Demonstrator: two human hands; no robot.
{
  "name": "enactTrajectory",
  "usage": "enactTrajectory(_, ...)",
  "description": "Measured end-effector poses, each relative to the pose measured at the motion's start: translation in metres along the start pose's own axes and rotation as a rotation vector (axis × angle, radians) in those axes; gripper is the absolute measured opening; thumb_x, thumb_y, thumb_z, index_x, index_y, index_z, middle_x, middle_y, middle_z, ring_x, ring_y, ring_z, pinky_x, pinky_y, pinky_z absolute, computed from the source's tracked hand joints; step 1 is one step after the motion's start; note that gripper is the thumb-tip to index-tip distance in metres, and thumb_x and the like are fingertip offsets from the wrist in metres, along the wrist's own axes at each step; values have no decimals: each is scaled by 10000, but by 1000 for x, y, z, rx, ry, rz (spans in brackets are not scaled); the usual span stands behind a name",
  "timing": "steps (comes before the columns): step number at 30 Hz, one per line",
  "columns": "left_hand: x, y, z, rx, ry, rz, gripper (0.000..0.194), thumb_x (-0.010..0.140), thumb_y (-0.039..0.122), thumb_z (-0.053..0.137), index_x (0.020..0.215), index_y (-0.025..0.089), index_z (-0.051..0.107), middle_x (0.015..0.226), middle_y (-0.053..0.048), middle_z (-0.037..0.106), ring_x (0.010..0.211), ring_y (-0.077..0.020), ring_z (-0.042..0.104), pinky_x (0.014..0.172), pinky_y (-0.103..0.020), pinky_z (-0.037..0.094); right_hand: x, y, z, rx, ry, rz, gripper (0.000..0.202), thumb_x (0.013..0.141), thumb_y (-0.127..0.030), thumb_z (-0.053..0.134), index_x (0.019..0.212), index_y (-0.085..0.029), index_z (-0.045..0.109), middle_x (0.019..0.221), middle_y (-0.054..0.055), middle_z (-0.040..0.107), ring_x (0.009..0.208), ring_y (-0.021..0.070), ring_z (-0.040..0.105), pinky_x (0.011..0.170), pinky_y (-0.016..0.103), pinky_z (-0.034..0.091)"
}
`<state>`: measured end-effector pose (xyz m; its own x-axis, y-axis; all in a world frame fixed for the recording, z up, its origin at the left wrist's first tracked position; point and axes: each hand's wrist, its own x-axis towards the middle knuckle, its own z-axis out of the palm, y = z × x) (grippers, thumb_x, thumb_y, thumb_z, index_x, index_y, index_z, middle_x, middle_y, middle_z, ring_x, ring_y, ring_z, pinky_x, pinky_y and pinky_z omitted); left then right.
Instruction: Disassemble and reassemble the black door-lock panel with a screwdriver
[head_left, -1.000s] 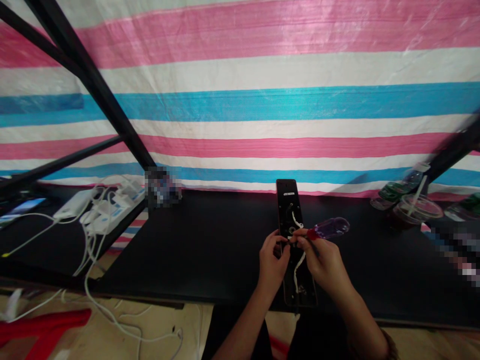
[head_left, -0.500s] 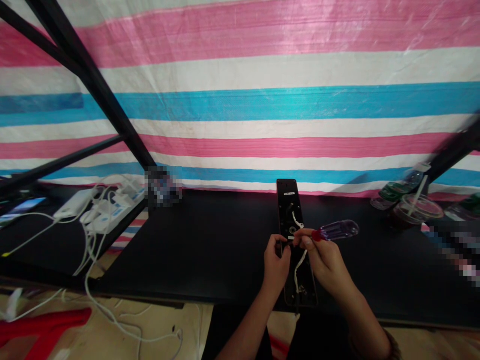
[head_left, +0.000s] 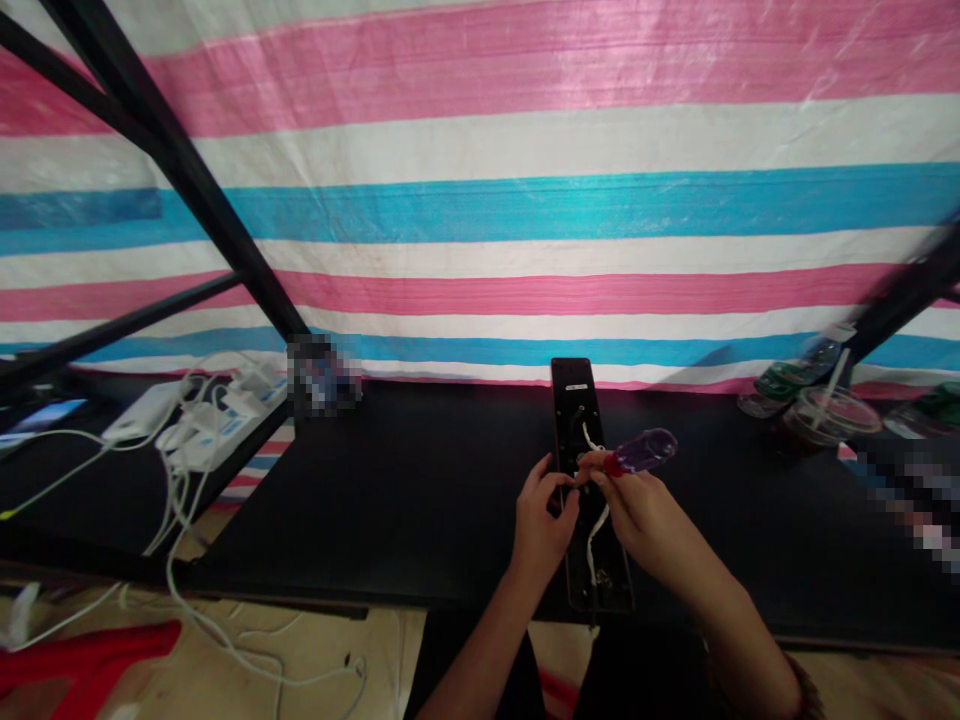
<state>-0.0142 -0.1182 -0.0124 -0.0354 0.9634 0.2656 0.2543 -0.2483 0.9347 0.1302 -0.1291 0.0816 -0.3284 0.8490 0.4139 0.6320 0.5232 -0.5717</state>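
Observation:
A long black panel [head_left: 611, 575], like the back of a door lock, lies lengthwise on the black table with white cables [head_left: 590, 553] along it. My right hand [head_left: 637, 515] is closed round a screwdriver [head_left: 645, 451] with a clear purple handle and red collar. Its handle points up to the right, and its tip is hidden by my fingers over the panel's middle. My left hand [head_left: 541, 515] is at the panel's left edge, thumb and fingertips pinched together close to the right fingertips. Whatever is between them is too small to make out.
A white power strip [head_left: 217, 435] with plugs and tangled cables lies at the left. Back right stand a drink cup with a straw [head_left: 829, 415] and a plastic bottle [head_left: 787, 375]. Black metal bars [head_left: 187, 200] slant before a striped sheet [head_left: 525, 210].
The screwdriver handle has moved left and slightly up, tilting more upright. My right hand has shifted left with it, and my left hand has moved slightly left with its fingers raised a little.

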Motion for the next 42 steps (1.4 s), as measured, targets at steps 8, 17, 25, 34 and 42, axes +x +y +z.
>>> enactTrajectory(8, 4, 0, -3, 38, -29, 51, 169, 865, 156, 638, 961, 226, 757, 1324, -107, 639, 972, -204, 703, 720, -299, 575, 5, -11, -1, 12, -42, 31, 204, 983, -194, 451, 1048, -204, 644, 1024, 105, 730, 960, 255, 720, 854, 376, 558)
enactTrajectory(17, 3, 3, 0, 0, 2, 6, 123, 852, 165, 658, 921, 206, 751, 1282, -124, 659, 973, -215, 703, 667, -283, 559, -1, -7, 11, 117, 251, 40, 113, 940, -255, 632, 869, -213, 710, 858, 54, 776, 769, 211, 747, 680, 267, 543)
enactTrajectory(25, 2, 1, 1, -3, 27, 29, 135, 841, 130, 644, 910, 210, 728, 1228, -119, 679, 1183, -267, 635, 722, -302, 558, 2, -11, 1, 104, 55, 66, 251, 993, -188, 444, 1090, -206, 675, 997, 86, 777, 918, 226, 756, 792, 305, 574)
enactTrajectory(34, 2, 4, 1, 23, 8, -10, 107, 855, 167, 642, 929, 200, 711, 1281, -120, 649, 967, -210, 697, 683, -292, 555, 2, -13, 12, 177, 244, 57, 114, 964, -245, 570, 923, -214, 672, 890, 59, 759, 811, 205, 730, 726, 281, 546)
enactTrajectory(42, 2, 5, 0, 41, 16, 45, 143, 868, 181, 640, 968, 221, 735, 1245, -109, 667, 1118, -249, 660, 754, -327, 575, -1, -14, 9, 132, 133, 0, 235, 996, -189, 440, 1085, -208, 657, 1002, 104, 754, 888, 225, 733, 755, 313, 566)
